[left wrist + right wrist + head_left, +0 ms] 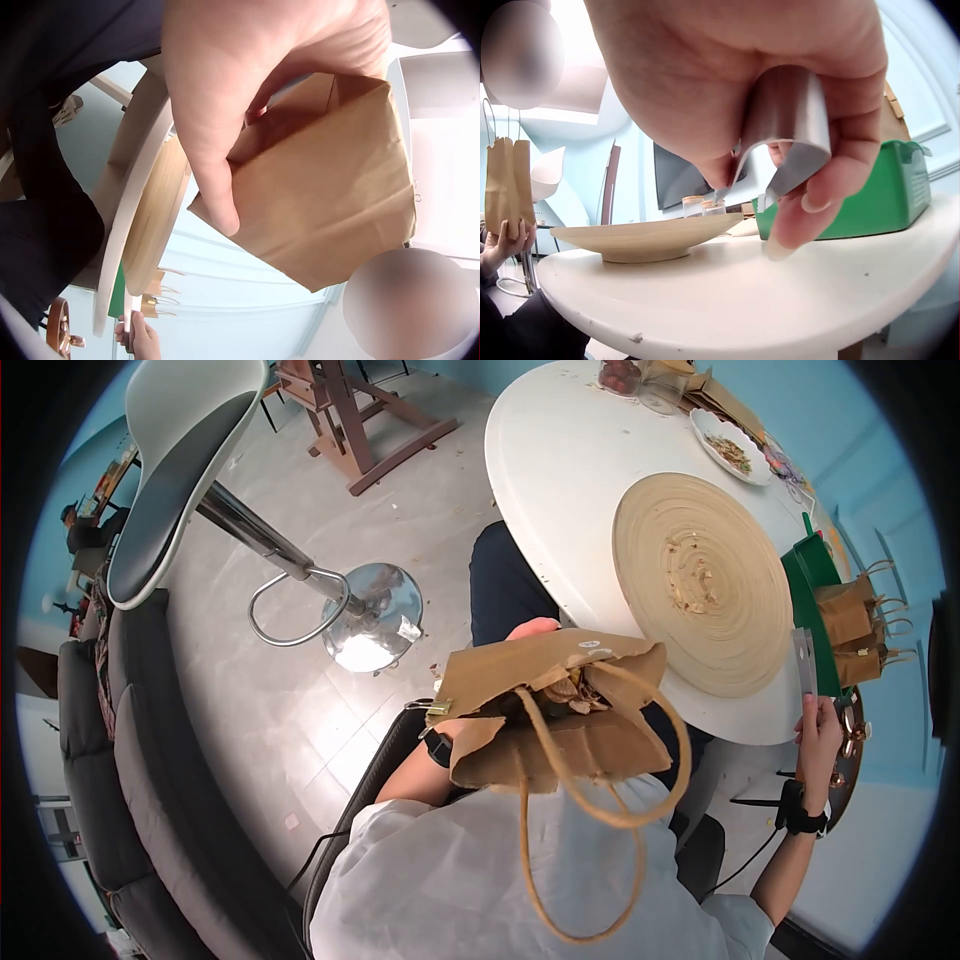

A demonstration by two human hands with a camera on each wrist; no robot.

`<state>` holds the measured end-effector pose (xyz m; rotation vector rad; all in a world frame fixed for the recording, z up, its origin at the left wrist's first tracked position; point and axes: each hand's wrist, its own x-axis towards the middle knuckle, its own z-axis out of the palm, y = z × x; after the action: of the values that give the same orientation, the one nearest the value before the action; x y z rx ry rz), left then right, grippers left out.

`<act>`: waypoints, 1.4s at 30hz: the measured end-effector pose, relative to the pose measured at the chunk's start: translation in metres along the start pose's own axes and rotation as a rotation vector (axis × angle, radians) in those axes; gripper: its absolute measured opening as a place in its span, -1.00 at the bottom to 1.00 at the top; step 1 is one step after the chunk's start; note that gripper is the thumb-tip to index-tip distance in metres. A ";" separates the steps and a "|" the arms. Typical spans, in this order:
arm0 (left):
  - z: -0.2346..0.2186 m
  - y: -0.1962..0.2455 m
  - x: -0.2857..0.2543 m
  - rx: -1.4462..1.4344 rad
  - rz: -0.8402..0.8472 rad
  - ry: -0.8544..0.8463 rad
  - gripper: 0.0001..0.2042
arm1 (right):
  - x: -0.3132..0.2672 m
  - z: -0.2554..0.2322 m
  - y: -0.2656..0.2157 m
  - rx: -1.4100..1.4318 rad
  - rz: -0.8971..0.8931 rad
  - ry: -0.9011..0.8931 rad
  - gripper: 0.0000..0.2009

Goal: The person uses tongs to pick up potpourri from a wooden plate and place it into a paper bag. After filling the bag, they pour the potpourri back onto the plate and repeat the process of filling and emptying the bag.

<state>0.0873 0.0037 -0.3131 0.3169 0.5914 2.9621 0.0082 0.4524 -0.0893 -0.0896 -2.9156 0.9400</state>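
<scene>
flanking the metal tool [791, 105]: plate [641, 236] and bin [885, 201] (green).

Paper bag [330, 195]: brown, matt, creased, rough along top edge. Bag handles [686, 755]: paper-like cord, matt. Curved tool [787, 101]: grey metal, smooth, soft sheen. Round dish [650, 540]: pale wood look, concentric rings, dull finish. Tabletop [550, 450]: white, smooth, chipped at edge. Bin [881, 199]: green plastic, smooth. Stool base [365, 610]: chrome-like metal, mirror-glossy. Stool seat [185, 405]: white, smooth, plastic-looking. Sofa [190, 790]: dark, matt. Floor [410, 470]: grey tile, shiny. Shirt [470, 870]: white cloth, wrinkled.
</scene>
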 end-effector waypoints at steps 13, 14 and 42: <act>-0.024 -0.004 0.035 -0.844 -0.265 -0.830 -0.42 | 0.010 0.010 0.029 0.043 0.032 0.043 -0.61; -0.016 0.000 0.040 -0.847 -0.264 -0.829 -0.42 | 0.009 0.010 0.029 0.041 0.033 0.042 -0.61; 0.024 -0.004 0.016 -0.159 -0.122 -0.085 -0.13 | -0.034 -0.025 -0.019 -0.049 -0.170 0.259 -0.74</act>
<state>0.0776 0.0186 -0.2899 0.3757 0.3500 2.8392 0.0442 0.4484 -0.0597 0.0315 -2.6594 0.7672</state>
